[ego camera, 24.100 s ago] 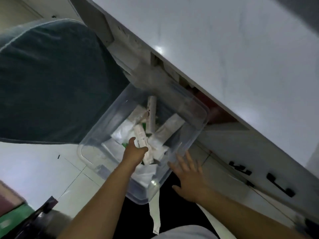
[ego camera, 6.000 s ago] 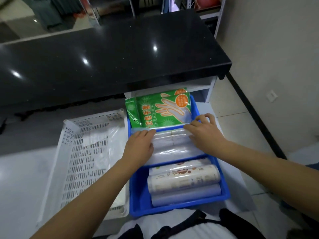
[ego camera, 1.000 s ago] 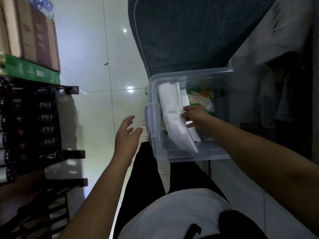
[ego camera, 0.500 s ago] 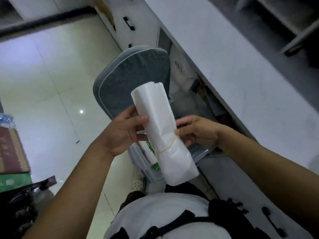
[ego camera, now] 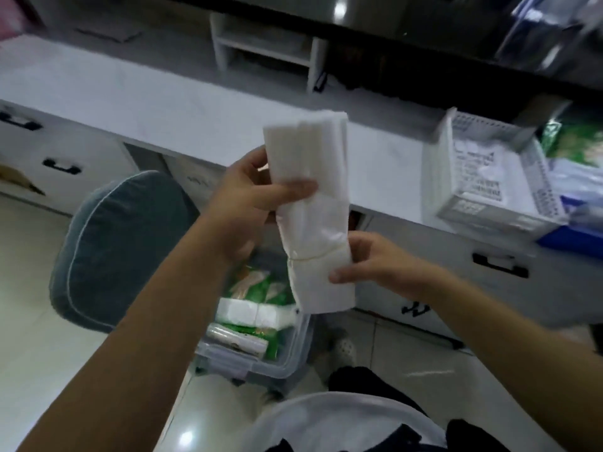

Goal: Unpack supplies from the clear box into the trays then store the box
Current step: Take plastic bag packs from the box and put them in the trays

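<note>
A white bundle of folded plastic bags [ego camera: 313, 203], tied with a thin band, stands upright in the air in front of me. My left hand [ego camera: 257, 197] grips its upper half and my right hand [ego camera: 368, 259] grips its lower half. Below it, on the floor, sits the clear box [ego camera: 261, 360] with green glove packs, a white bundle and a roll inside. On the white counter at the right stands the white perforated tray [ego camera: 483, 177] with flat clear bags in it. The blue tray [ego camera: 567, 239] shows beside it at the frame's right edge, partly cut off.
A grey-blue chair cushion [ego camera: 111, 243] stands left of the box. The white counter [ego camera: 163, 106] runs across the view, with drawers and black handles under it. A small white shelf [ego camera: 267, 53] stands on it at the back. My legs and a shoe are by the box.
I have turned from the box toward the counter, so the trays have come into view. The bundle, lifted out by my right hand a second ago, stays held in both hands, now higher.
</note>
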